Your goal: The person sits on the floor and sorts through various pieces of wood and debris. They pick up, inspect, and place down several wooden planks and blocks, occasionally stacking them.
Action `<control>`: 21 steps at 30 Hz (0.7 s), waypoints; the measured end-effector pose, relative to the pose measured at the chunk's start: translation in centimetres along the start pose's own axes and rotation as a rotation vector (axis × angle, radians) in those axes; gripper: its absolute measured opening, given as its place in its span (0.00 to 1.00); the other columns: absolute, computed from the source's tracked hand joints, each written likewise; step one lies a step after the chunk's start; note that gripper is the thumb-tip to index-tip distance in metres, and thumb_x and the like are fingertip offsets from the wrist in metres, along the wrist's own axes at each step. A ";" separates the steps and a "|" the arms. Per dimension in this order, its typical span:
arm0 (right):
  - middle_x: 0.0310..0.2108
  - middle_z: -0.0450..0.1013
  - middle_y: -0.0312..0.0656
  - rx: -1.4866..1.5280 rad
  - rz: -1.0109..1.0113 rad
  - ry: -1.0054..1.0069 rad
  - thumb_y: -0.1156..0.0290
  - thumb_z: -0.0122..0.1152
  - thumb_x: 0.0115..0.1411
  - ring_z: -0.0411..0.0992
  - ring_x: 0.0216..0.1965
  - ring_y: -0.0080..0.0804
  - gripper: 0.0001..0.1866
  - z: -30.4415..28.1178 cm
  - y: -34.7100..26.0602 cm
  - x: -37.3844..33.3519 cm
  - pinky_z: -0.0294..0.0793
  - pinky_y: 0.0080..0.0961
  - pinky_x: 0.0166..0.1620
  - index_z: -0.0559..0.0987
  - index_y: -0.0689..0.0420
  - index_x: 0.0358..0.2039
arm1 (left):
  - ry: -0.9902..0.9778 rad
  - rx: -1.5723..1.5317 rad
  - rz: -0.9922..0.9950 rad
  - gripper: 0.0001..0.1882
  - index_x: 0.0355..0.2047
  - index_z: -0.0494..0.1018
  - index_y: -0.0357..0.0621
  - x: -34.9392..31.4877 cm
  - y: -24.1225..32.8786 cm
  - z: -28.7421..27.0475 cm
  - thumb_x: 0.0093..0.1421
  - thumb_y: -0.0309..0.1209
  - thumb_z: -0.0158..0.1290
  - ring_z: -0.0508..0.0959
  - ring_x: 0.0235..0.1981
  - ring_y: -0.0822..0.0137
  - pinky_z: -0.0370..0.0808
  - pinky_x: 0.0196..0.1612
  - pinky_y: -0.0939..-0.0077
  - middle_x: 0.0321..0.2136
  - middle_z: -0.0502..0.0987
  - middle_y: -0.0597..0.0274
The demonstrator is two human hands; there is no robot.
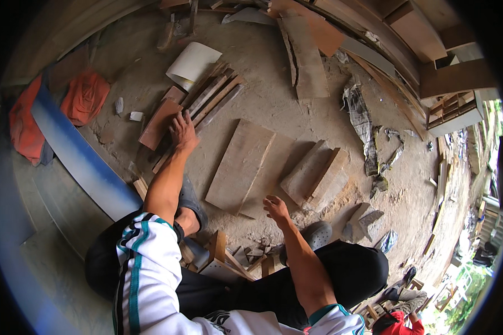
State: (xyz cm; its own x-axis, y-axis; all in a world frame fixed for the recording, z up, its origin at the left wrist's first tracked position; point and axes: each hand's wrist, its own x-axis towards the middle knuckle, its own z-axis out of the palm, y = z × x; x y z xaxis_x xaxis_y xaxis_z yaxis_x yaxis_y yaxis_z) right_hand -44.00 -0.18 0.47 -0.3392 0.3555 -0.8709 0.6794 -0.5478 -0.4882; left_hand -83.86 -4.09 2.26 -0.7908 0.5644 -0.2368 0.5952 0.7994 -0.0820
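Note:
My left hand (184, 132) reaches to a stack of narrow wooden strips (219, 89), its fingers bent round a strip near the stack's close end. Flat reddish-brown wood pieces (161, 120) lie against the stack's left side. My right hand (275, 207) hovers by the near edge of a flat board on the ground, fingers loosely bent and apart, holding nothing. Left of it lies a wide brown plank (240, 166). Beyond and to the right, thick wood blocks (314, 173) rest side by side.
A curved white sheet (193, 62) sits behind the strips. Long boards (304, 58) lie at the back. At left are a blue-white curved panel (84, 156) and orange cloth (85, 97). Wood offcuts (221, 254) lie between my feet. Another person in red (399, 324) is at lower right.

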 end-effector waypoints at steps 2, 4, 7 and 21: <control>0.51 0.70 0.48 -0.011 0.027 0.006 0.58 0.57 0.60 0.72 0.51 0.42 0.28 0.1 -0.2 -0.2 0.73 0.37 0.48 0.68 0.61 0.57 | 0.015 0.016 0.005 0.57 0.65 0.47 0.42 0.2 -0.1 0.0 0.40 0.37 0.70 0.60 0.57 0.53 0.58 0.60 0.54 0.56 0.57 0.50; 0.51 0.70 0.48 -0.007 0.047 0.007 0.58 0.57 0.60 0.72 0.51 0.42 0.28 0.1 -0.1 -0.2 0.73 0.37 0.48 0.68 0.61 0.57 | 0.000 0.001 0.029 0.54 0.63 0.51 0.40 0.7 0.2 -0.3 0.40 0.37 0.70 0.61 0.56 0.53 0.59 0.58 0.57 0.54 0.59 0.50; 0.51 0.70 0.48 0.016 0.021 -0.013 0.59 0.57 0.60 0.71 0.51 0.43 0.29 0.1 0.1 0.1 0.73 0.37 0.48 0.67 0.61 0.58 | 0.009 -0.030 -0.006 0.48 0.59 0.55 0.38 1.6 0.6 -0.7 0.40 0.36 0.69 0.62 0.54 0.54 0.61 0.56 0.59 0.54 0.60 0.49; 0.50 0.71 0.47 -0.001 -0.024 -0.019 0.58 0.57 0.60 0.72 0.50 0.42 0.29 0.5 -0.4 -0.2 0.72 0.38 0.48 0.68 0.61 0.57 | -0.285 -0.087 -0.053 0.54 0.66 0.42 0.43 2.3 0.2 -0.4 0.46 0.36 0.63 0.54 0.65 0.48 0.51 0.67 0.56 0.63 0.55 0.42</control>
State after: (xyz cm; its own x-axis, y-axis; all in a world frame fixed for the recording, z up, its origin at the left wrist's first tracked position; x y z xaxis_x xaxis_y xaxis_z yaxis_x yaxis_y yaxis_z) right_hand -44.50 -0.38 0.79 -0.3681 0.3542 -0.8597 0.6715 -0.5383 -0.5093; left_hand -85.60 -2.57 2.09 -0.7413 0.4507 -0.4974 0.5297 0.8479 -0.0212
